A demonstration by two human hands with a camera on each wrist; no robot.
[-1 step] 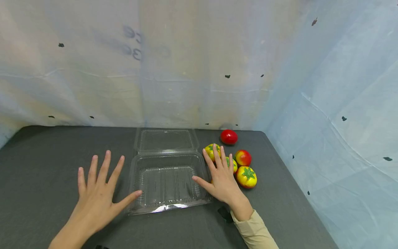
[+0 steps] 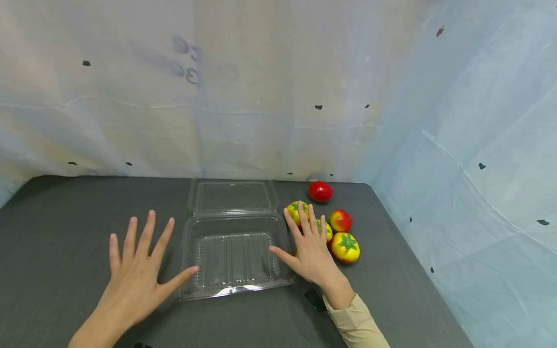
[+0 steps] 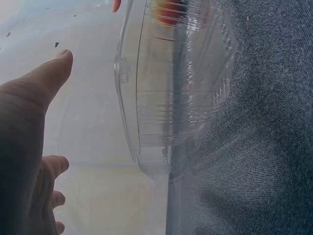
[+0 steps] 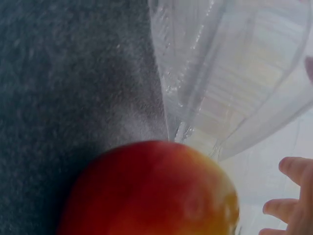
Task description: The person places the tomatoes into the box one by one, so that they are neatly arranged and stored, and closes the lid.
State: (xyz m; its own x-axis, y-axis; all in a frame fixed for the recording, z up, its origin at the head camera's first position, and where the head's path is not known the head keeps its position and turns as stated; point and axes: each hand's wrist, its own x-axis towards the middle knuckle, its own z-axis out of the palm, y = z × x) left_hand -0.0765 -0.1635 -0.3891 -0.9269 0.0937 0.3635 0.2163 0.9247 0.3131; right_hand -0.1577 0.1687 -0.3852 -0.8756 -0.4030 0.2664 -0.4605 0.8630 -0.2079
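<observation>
Clear box (image 2: 235,263) mid counter (image 2: 65,208), lid (image 2: 235,197) flipped twd far edge. Fruit cluster (image 2: 345,251) outside, betw. box & R edge; red fruit (image 2: 320,192) nr far R corner. L hand (image 2: 137,280), R hand (image 2: 312,253) spread wide, grip nil. Prob. barely begun: no fruit boxed, lid unclosed.
</observation>
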